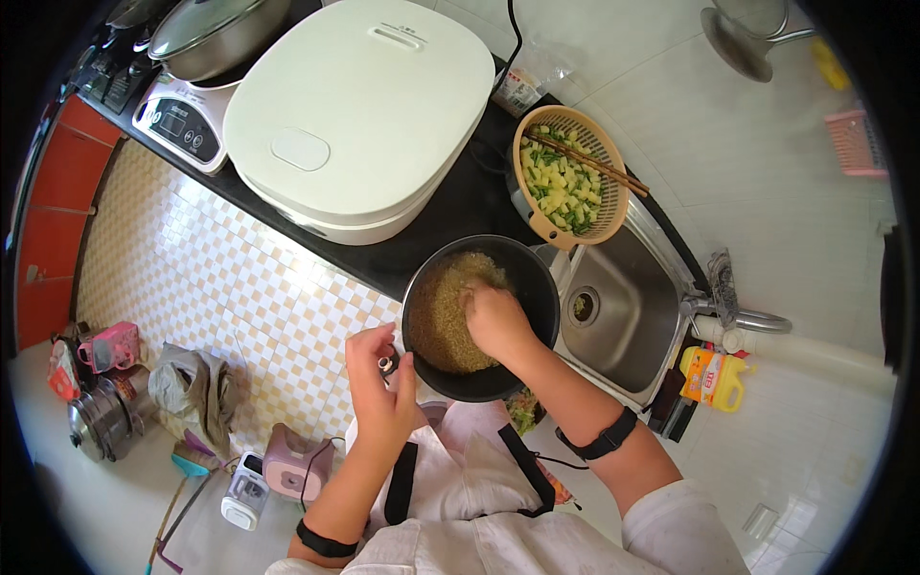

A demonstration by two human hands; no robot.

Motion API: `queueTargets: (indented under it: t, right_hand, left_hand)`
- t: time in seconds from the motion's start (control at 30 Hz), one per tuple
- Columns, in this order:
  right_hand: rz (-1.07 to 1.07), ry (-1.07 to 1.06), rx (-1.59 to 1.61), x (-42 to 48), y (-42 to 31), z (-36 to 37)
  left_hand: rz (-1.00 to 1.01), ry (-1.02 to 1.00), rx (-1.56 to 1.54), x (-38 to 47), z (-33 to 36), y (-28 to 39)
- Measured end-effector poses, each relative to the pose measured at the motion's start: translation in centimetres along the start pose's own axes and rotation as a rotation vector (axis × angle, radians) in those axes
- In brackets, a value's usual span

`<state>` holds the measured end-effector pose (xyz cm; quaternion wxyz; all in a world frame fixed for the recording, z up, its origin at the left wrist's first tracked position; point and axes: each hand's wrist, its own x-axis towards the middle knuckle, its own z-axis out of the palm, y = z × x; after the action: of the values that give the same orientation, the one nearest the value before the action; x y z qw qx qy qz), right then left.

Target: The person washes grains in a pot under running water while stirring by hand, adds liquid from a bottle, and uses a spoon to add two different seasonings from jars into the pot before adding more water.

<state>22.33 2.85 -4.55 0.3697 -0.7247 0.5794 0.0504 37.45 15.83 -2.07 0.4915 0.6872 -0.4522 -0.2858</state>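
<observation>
A dark round inner pot [532,323] rests at the counter's front edge, close to my body. Wet, pale-brown grain, probably rice, lies in cloudy water [445,316] inside it. My right hand [496,316] reaches into the pot from the right, its fingertips sunk in the grain and hidden. Beside the pot's left wall is my left hand [381,374], fingers curved and thumb apart, with the thumb close to the rim. A small dark item [388,364] shows between its thumb and fingers; I cannot tell what it is.
A white rice cooker [359,108], lid down, stands on the black counter. Behind the pot, a beige colander [614,154] holds chopped vegetables, with chopsticks [589,162] across it. The steel sink [625,309] and faucet [747,320] are right. A lidded pan [208,43] sits far left.
</observation>
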Motion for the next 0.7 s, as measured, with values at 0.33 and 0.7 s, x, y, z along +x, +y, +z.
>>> queueTargets:
  t: [0.33, 0.7]
  right_hand:
    - [-0.37, 0.135, -0.301, -1.6, -2.6, 3.6]
    - [-0.096, -0.146, -0.356, -0.3, -0.6, 1.2]
  left_hand:
    - [-0.262, -0.302, -0.057, -1.0, -0.1, 1.1]
    - [-0.394, -0.244, -0.194, -1.0, 0.0, 1.0]
